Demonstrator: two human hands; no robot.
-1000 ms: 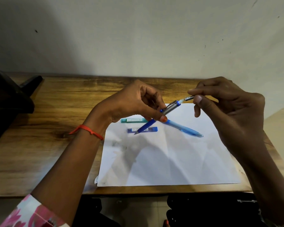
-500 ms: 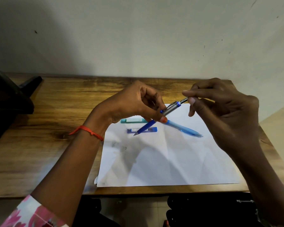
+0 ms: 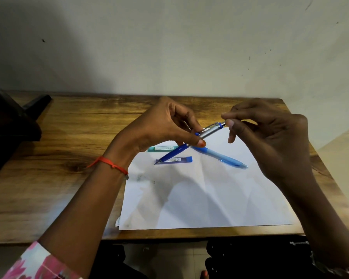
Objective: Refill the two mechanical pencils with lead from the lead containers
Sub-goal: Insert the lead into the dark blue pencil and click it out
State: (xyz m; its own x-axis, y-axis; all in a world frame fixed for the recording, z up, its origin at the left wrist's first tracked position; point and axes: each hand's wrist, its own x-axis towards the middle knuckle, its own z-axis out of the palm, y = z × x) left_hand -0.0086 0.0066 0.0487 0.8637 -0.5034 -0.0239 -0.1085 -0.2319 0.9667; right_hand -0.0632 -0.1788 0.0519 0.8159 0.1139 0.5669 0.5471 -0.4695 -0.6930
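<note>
Counting two pencils, two lead containers, one paper [image 3: 199,198] sheet on the bench [image 3: 69,137]. Holding the dark pencil [image 3: 209,132] tilted above the paper, tip pointing down-left over the blue container [image 3: 181,159]: left grip [image 3: 159,127] pinching the barrel between thumb and fingers, right grip [image 3: 270,137] pinching the cap end between thumb and forefinger. Hiding the cap itself under those fingertips. Leaving the light pencil [image 3: 224,159] lying flat on the paper, its upper end covered by the left thumb and the dark pencil. Keeping the green container [image 3: 163,148] just beyond the blue one, not touching; labels too small for reading. Cutting off a dark object [image 3: 8,121] at the left edge. Wearing a red thread [image 3: 109,163] on the left wrist.
</note>
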